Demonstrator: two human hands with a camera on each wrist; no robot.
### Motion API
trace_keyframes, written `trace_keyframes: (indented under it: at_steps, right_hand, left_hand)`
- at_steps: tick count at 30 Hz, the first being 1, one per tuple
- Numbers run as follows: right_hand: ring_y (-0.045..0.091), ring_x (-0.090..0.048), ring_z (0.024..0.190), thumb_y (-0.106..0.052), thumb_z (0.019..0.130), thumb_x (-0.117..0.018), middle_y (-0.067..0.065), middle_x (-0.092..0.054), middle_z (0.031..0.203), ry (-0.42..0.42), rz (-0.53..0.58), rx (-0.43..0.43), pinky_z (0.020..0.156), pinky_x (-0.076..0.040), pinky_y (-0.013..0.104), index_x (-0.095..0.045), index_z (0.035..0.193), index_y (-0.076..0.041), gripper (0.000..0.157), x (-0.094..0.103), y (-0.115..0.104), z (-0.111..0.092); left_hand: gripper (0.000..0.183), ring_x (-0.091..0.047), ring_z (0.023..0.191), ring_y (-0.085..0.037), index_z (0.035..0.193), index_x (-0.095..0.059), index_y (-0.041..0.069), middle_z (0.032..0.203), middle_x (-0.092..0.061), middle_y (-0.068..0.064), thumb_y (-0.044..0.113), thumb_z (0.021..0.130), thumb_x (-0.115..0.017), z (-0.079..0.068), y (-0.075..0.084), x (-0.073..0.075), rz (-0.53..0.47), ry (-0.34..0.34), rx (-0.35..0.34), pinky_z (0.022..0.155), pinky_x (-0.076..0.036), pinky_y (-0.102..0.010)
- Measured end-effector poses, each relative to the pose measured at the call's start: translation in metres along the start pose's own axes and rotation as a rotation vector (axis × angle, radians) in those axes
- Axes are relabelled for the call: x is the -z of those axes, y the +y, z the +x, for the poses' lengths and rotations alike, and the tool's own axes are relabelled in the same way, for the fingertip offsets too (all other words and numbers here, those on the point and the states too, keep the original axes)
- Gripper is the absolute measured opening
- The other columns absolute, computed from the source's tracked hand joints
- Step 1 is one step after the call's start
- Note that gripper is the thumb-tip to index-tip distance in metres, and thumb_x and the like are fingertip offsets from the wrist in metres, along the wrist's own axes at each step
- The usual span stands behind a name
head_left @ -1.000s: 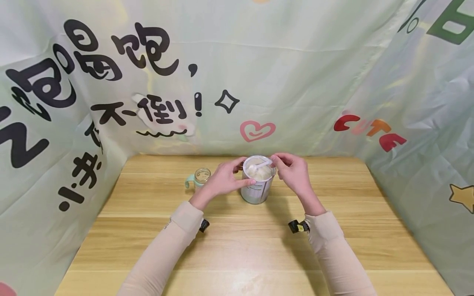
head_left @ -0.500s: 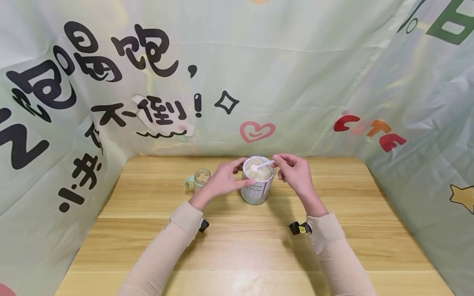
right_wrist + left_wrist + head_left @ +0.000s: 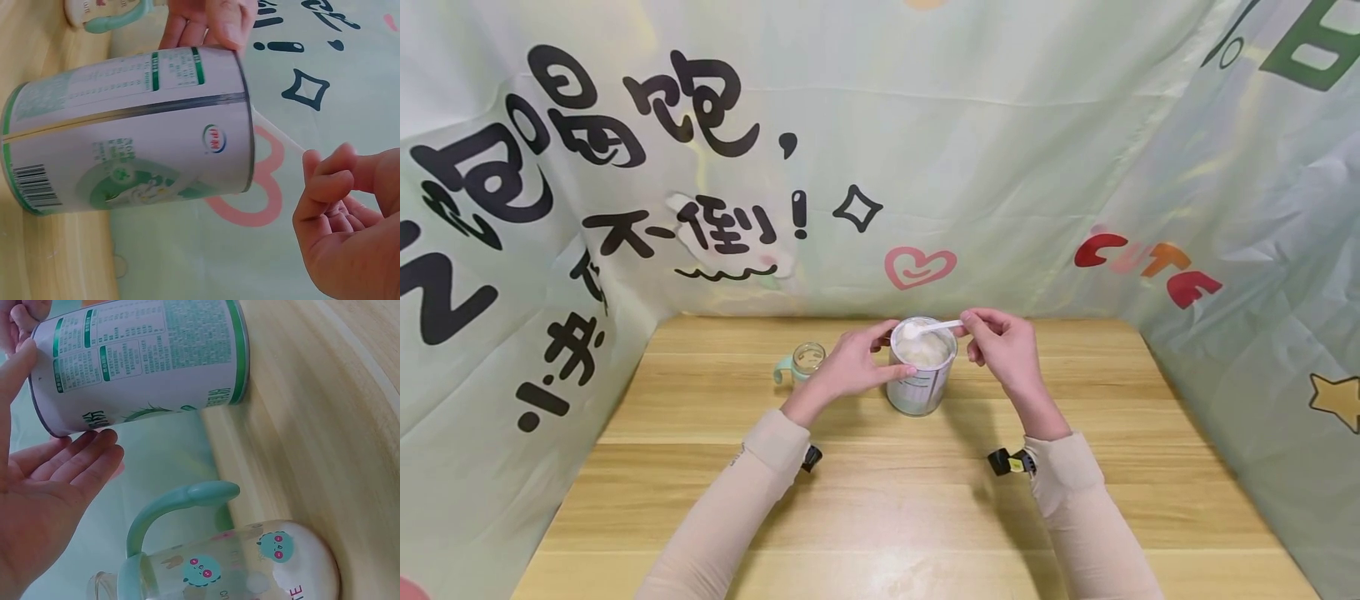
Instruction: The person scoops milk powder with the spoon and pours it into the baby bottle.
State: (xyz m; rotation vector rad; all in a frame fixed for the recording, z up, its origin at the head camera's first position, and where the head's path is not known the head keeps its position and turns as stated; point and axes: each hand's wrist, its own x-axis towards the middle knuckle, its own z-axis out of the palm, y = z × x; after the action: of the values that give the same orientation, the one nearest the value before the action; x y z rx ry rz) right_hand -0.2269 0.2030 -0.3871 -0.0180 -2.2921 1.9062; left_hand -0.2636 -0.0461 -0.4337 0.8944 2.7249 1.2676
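A white milk powder can stands uncovered on the table, pale powder visible inside. My left hand holds it near the top, thumb on the near side and fingers round the far side. Between thumb and forefinger, my right hand pinches the handle of a white scoop. The scoop's bowl, heaped with powder, is over the can's mouth near the left rim. In the right wrist view, only the handle shows past the rim. Left of the can stands a clear baby bottle with a mint-green handle, its top uncovered.
The wooden table reaches to a printed cloth backdrop close behind the can. My left forearm lies just in front of the bottle. A small black camera is strapped at my right wrist.
My right hand has moved slightly right and turned, and the scoop's handle now points more to the right. Its heaped bowl has lifted toward the can's rim. The left hand stays put.
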Motion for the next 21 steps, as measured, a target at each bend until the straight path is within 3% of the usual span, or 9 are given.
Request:
trace_keyframes:
  at_steps: [9, 15, 21]
  right_hand:
    - [0.005, -0.056, 0.05, -0.022, 0.103, -0.07, -0.004, -0.078, 0.079, 0.007, 0.05, -0.005, 0.05, -0.048, 0.018, -0.071, 0.117, 0.006, 0.032, -0.004, -0.009, -0.001]
    - [0.006, -0.055, 0.051, -0.02, 0.103, -0.071, -0.007, -0.076, 0.076, -0.02, 0.082, -0.005, 0.051, -0.047, 0.018, -0.071, 0.119, 0.007, 0.031, -0.014, -0.012, 0.001]
    - [0.006, -0.056, 0.051, -0.02, 0.103, -0.07, -0.007, -0.075, 0.077, -0.047, 0.094, 0.014, 0.051, -0.047, 0.017, -0.072, 0.118, 0.005, 0.029, -0.026, -0.019, 0.003]
  left_hand:
    - [0.083, -0.068, 0.128, -0.028, 0.153, -0.054, 0.009, 0.142, -0.068, -0.013, 0.043, 0.086, -0.088, -0.001, -0.002, 0.004, -0.033, 0.021, 0.016, 0.11, -0.056, -0.041]
    - [0.077, -0.069, 0.125, -0.032, 0.149, -0.059, 0.007, 0.144, -0.066, -0.014, 0.039, 0.085, -0.09, -0.008, -0.005, 0.016, -0.106, 0.085, 0.063, 0.11, -0.055, -0.05]
    - [0.073, -0.069, 0.125, -0.03, 0.147, -0.06, 0.008, 0.142, -0.068, -0.012, 0.039, 0.087, -0.088, -0.015, -0.013, 0.031, -0.068, 0.141, 0.066, 0.111, -0.054, -0.047]
